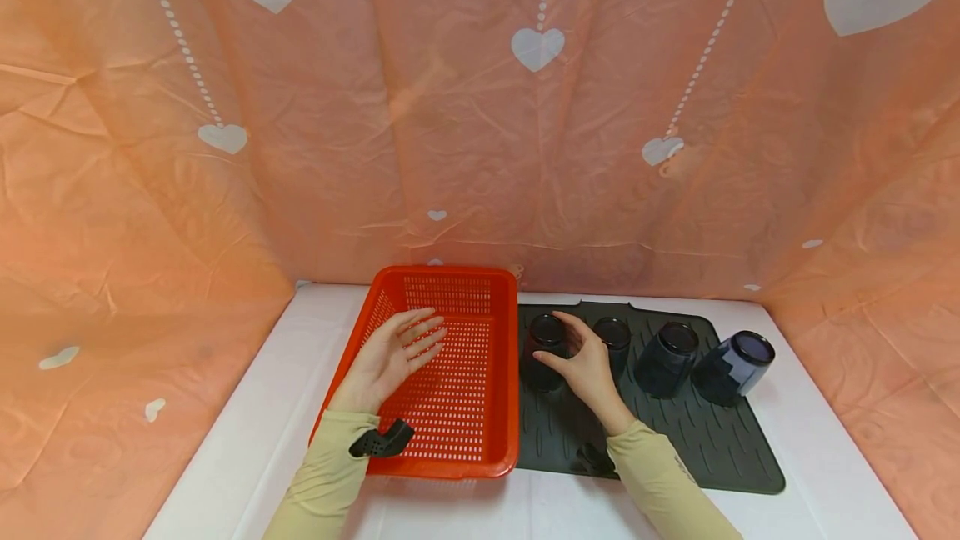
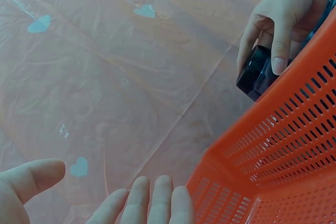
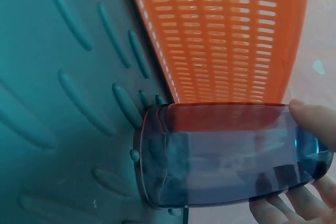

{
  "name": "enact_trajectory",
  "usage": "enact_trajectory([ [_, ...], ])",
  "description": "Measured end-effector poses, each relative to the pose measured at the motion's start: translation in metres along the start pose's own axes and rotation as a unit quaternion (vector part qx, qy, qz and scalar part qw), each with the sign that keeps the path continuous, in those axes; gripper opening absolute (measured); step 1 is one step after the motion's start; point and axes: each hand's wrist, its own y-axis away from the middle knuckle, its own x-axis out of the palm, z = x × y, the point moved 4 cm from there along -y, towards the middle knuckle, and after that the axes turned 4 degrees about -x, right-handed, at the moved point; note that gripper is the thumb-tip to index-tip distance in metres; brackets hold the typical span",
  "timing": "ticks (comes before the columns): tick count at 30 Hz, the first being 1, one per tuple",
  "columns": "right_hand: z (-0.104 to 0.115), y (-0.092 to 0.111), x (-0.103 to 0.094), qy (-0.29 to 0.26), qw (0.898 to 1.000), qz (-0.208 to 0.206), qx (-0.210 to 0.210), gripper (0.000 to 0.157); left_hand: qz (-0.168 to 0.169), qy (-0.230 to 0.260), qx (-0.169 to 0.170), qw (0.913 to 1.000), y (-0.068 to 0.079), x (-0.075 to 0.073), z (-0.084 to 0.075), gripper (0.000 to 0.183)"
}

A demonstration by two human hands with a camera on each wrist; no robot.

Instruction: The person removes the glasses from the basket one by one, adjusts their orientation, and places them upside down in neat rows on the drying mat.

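My right hand (image 1: 590,367) grips a dark tinted drinking glass (image 3: 231,153) near its upper end, thumb on one side and fingers on the other. The glass is upside down, its rim against the black ridged drying mat (image 1: 558,444), right beside the basket wall. My left hand (image 1: 392,357) is over the left part of the red plastic basket (image 1: 504,407), palm turned inward, fingers extended and holding nothing. In the left wrist view its fingers (image 2: 160,203) show near the basket's corner.
Three more dark glasses stand to the right: one glass (image 1: 615,338) just behind my right hand, another glass (image 1: 667,361), and a tilted-looking glass (image 1: 733,369) at the mat's right edge. A white table (image 1: 247,440) lies underneath. An orange heart-patterned sheet (image 1: 450,148) hangs behind.
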Motion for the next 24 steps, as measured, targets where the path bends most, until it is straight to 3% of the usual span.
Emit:
enact_trajectory([
  [4,0.012,0.002,0.0,-0.003,1.0,0.003,-0.01,0.064,0.001,0.001,-0.002,1.0,0.0,0.0,0.0,0.028],
  [11,-0.02,-0.002,0.003,0.001,1.0,0.02,-0.004,0.07,0.005,-0.008,0.002,1.0,0.0,0.0,0.0,0.028],
  [24,-0.019,-0.004,0.002,0.027,0.999,0.025,-0.038,0.068,0.009,-0.003,-0.001,1.0,0.0,0.001,0.001,0.029],
])
